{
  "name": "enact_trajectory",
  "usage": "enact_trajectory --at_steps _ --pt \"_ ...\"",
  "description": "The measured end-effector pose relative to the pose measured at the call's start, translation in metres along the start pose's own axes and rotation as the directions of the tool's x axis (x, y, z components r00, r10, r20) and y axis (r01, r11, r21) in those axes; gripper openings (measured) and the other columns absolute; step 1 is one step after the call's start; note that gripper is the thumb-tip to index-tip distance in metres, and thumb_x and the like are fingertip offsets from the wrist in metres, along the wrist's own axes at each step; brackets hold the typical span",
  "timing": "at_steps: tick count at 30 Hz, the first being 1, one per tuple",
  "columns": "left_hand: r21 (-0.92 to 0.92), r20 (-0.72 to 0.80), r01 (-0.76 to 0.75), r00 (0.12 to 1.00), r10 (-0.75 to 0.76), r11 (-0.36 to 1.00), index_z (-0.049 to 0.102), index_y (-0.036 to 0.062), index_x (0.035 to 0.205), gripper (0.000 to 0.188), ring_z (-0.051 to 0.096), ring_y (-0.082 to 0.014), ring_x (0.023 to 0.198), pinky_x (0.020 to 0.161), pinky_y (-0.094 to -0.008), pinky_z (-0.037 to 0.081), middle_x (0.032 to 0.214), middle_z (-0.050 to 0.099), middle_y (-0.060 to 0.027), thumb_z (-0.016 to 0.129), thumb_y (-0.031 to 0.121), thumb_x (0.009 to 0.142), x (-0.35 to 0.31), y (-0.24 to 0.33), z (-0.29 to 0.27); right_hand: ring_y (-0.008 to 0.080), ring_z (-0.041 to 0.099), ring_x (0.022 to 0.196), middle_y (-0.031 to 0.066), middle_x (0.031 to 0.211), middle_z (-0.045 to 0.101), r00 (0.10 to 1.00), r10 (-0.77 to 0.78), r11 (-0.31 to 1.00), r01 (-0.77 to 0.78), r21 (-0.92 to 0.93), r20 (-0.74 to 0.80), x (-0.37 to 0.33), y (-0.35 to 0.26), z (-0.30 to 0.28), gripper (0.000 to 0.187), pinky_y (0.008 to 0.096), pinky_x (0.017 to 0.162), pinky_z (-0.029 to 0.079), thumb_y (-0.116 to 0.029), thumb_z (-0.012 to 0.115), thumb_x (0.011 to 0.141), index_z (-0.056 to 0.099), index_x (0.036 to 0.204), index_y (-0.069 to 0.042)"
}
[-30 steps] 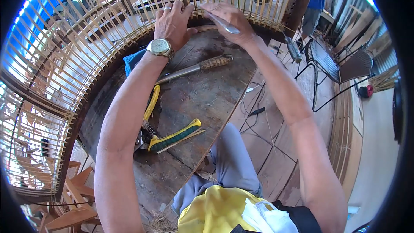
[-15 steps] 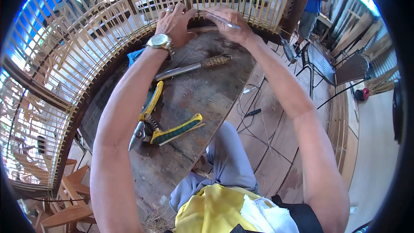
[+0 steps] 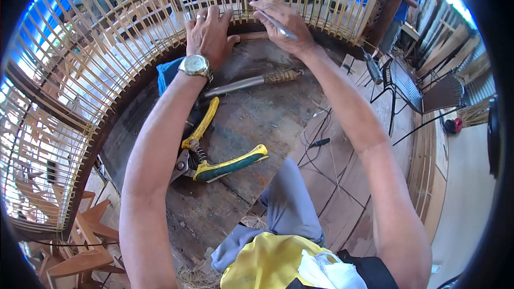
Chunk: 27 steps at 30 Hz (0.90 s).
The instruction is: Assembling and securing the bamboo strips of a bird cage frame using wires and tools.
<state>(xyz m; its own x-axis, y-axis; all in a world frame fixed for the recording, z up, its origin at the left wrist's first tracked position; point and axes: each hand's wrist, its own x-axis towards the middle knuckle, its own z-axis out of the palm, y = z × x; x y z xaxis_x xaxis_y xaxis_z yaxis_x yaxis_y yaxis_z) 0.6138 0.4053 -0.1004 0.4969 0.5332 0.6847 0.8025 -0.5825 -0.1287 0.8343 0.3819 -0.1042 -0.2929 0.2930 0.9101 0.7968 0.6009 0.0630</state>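
Tool axis: where the right hand (image 3: pixel 286 29) grips it, a thin grey metal tool (image 3: pixel 276 24) runs slantwise, its upper end toward the cane frame (image 3: pixel 107 48), its lower end down and to the person's right
Tool place: at the far edge of the round wooden bench (image 3: pixel 257 123), against the frame's upright slats
Hidden: the tool's working tip is covered by the fingers; what it touches cannot be told
Right fingers: curled tight around the tool
Left hand (image 3: pixel 210 35): palm down, fingers spread flat on the bench's far rim and slats, holding nothing, a wristwatch (image 3: pixel 195 66) on the wrist
Arms: both stretched forward
Nearby: yellow-handled pruning shears (image 3: pixel 214 152) lying open; a metal rod with bound handle (image 3: pixel 251 80); a blue cloth (image 3: pixel 168 75)
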Motion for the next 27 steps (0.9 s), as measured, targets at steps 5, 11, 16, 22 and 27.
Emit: enact_trajectory --at_steps 5,11,16,22,27 --pt "0.011 -0.002 0.036 0.999 -0.036 0.999 0.058 0.0158 0.144 0.076 0.052 -0.0345 0.134 0.109 -0.0527 0.043 0.134 0.055 -0.0133 0.085 0.05 0.083 -0.001 0.001 0.003 0.028 0.072 0.112 0.0091 0.119 0.076 0.995 -0.102 0.995 0.101 -0.025 -0.004 0.002 0.006 -0.004 0.027 0.0387 0.093 0.06 -0.019 0.069 0.101 0.073 0.127 -0.011" --pt "0.004 0.02 0.06 0.998 -0.06 0.998 0.06 0.0166 0.143 0.078 0.052 -0.0344 0.135 0.11 -0.0524 0.043 0.137 0.056 -0.0126 0.087 0.053 0.079 0.001 0.003 0.0 0.0263 0.068 0.119 0.0091 0.124 0.075 0.973 -0.149 0.976 0.174 -0.133 0.175 -0.004 0.015 0.013 0.032 0.0379 0.098 0.058 -0.012 0.07 0.099 0.071 0.131 -0.008" --pt "-0.058 0.032 0.055 0.998 -0.054 0.997 0.061 0.0187 0.143 0.077 0.052 -0.0342 0.134 0.109 -0.052 0.044 0.138 0.056 -0.0115 0.089 0.05 0.078 0.006 -0.005 0.005 0.0287 0.067 0.118 0.0113 0.126 0.072 0.964 -0.193 0.97 0.216 -0.115 0.184 -0.013 0.02 0.02 0.039 0.0387 0.106 0.054 -0.015 0.073 0.095 0.068 0.133 -0.007" --pt "0.027 0.027 0.027 0.999 -0.028 0.999 0.062 0.0216 0.141 0.071 0.054 -0.0355 0.134 0.106 -0.0513 0.047 0.14 0.054 -0.0106 0.09 0.043 0.079 0.004 -0.007 0.002 0.0306 0.069 0.114 0.0142 0.121 0.073 0.954 -0.172 0.98 0.192 -0.06 0.244 0.004 0.011 0.012 0.032 0.0396 0.102 0.056 -0.019 0.069 0.099 0.07 0.128 -0.005" --pt "0.051 0.038 0.02 0.999 -0.022 0.998 0.056 0.0211 0.148 0.077 0.054 -0.0335 0.131 0.107 -0.0515 0.046 0.137 0.054 -0.0103 0.088 0.044 0.081 0.002 -0.006 0.0 0.031 0.072 0.108 0.0123 0.116 0.076 0.944 0.284 0.955 -0.293 0.036 0.167 -0.003 -0.004 0.002 0.027 0.0401 0.097 0.059 -0.028 0.064 0.106 0.075 0.122 -0.009"
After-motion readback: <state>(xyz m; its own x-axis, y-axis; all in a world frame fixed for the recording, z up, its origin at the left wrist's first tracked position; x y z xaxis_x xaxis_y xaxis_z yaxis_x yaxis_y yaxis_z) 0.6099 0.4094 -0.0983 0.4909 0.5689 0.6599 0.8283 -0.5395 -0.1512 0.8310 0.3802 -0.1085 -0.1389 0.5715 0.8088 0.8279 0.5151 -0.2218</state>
